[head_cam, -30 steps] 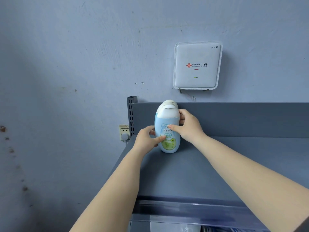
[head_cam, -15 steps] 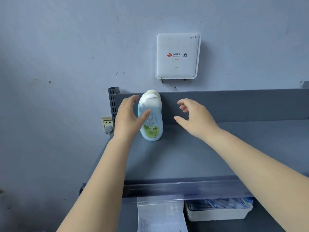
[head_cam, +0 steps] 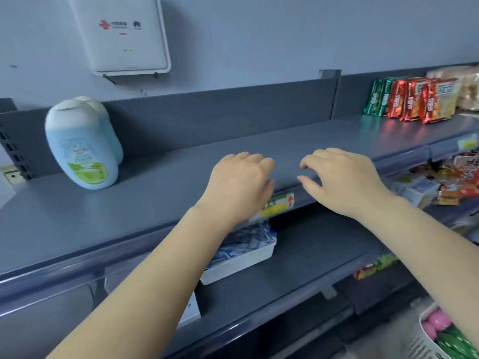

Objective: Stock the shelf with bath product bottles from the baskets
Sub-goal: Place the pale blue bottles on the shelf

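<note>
Two bottles (head_cam: 81, 143) stand far left on the shelf (head_cam: 233, 151); my left hand (head_cam: 239, 185) and right hand (head_cam: 344, 182) hover empty, fingers loosely curled. A careless swing could topple them.

Two bottles (head_cam: 81, 143), five snack packs (head_cam: 412, 101), two hands (head_cam: 239, 182).

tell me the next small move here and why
Probably reach down to the basket at lower right for another bottle. Both the left hand and right hand hold nothing and hang over the shelf edge, the bottles stand upright at its back left, and most of that shelf is bare.
</note>
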